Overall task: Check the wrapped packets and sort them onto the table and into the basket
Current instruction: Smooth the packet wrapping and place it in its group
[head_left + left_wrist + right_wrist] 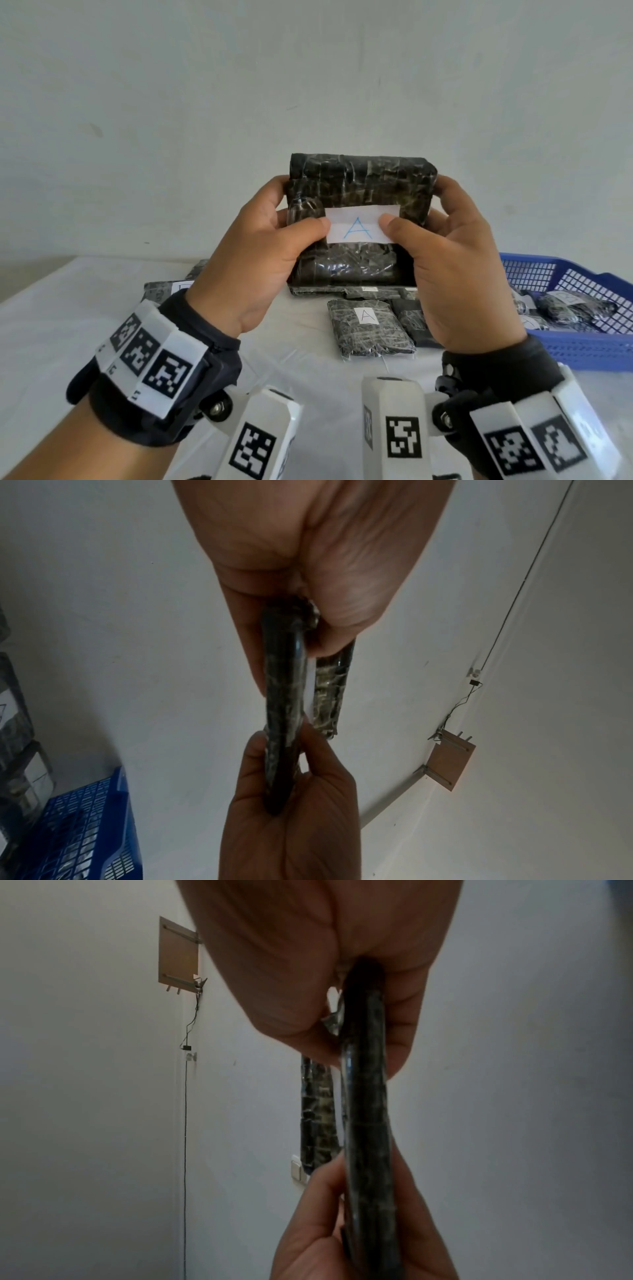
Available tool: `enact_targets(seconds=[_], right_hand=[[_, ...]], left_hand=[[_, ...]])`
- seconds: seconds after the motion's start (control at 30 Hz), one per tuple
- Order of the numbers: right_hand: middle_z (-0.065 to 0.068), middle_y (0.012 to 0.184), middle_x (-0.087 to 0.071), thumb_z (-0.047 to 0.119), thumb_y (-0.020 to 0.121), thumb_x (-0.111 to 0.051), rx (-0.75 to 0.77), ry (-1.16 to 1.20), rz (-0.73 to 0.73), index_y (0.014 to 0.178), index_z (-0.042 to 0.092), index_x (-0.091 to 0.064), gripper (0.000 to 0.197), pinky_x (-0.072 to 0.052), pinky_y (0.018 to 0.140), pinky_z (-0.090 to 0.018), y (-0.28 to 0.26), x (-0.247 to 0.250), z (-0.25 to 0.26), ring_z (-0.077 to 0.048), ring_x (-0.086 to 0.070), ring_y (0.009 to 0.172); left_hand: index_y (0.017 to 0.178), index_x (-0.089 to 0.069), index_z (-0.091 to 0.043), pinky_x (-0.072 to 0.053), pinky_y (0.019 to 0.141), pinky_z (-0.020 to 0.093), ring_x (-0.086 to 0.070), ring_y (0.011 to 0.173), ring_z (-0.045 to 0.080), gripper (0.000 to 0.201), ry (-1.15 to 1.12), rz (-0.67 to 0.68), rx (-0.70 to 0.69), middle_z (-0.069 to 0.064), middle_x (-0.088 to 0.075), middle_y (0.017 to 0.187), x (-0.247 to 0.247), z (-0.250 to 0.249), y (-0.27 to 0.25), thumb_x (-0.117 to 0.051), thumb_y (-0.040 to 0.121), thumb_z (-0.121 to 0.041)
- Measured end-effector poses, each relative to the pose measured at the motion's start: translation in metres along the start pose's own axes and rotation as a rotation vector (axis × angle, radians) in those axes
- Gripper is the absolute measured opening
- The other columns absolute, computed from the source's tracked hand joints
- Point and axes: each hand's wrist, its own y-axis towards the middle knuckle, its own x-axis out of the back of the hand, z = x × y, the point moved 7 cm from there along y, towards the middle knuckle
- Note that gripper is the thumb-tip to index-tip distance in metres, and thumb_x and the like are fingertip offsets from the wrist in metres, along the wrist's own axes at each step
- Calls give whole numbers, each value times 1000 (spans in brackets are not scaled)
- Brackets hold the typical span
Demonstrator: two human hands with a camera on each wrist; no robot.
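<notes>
Both hands hold a dark wrapped packet (359,185) upright above the table, its white label with a blue "A" (358,228) facing me. My left hand (267,240) grips its left edge, thumb on the label. My right hand (455,253) grips the right edge, thumb on the label too. The wrist views show the packet (284,696) (366,1110) edge-on, pinched between thumb and fingers at both ends. Another packet marked "A" (368,329) lies on the white table (51,342). The blue basket (582,346) at the right holds labelled packets (568,305).
More wrapped packets (164,289) lie on the table behind my left wrist and under the held packet. A plain wall stands behind the table. In the left wrist view the blue basket (85,826) shows at the lower left.
</notes>
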Motion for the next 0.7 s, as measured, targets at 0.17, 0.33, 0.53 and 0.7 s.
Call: enact_targets(seconds=[0.17, 0.33, 0.53, 0.7], right_hand=[[-10, 117, -74, 2, 94, -73, 44, -157, 71, 133, 30, -56, 51, -62, 92, -53, 0, -6, 0, -26, -75, 107], [2, 121, -74, 10, 90, -80, 68, -251, 40, 144, 35, -50, 66, -60, 96, -47, 1, -4, -1, -20, -73, 112], [3, 124, -73, 29, 85, -81, 88, -278, -15, 136, 23, -58, 57, -56, 102, -51, 1, -6, -2, -22, -70, 117], [0, 115, -73, 8, 91, -78, 37, -240, 8, 131, 21, -51, 50, -61, 94, -47, 0, -7, -5, -18, -74, 106]], left_hand=[[127, -63, -23, -63, 86, 44, -72, 94, 28, 36, 23, 3, -42, 28, -70, 113, 0, -4, 0, -57, 100, 1], [126, -62, -27, -60, 93, 53, -72, 105, 40, 40, 75, 45, -33, 23, -73, 112, -4, 0, -2, -64, 96, 1], [121, -68, -28, -63, 84, 39, -74, 90, 24, 37, 4, 24, 1, 18, -76, 106, -3, 4, 1, -63, 97, -1], [124, -66, -21, -63, 83, 40, -73, 86, 24, 38, -12, -15, -51, 19, -75, 98, -2, 1, 1, -62, 95, 4]])
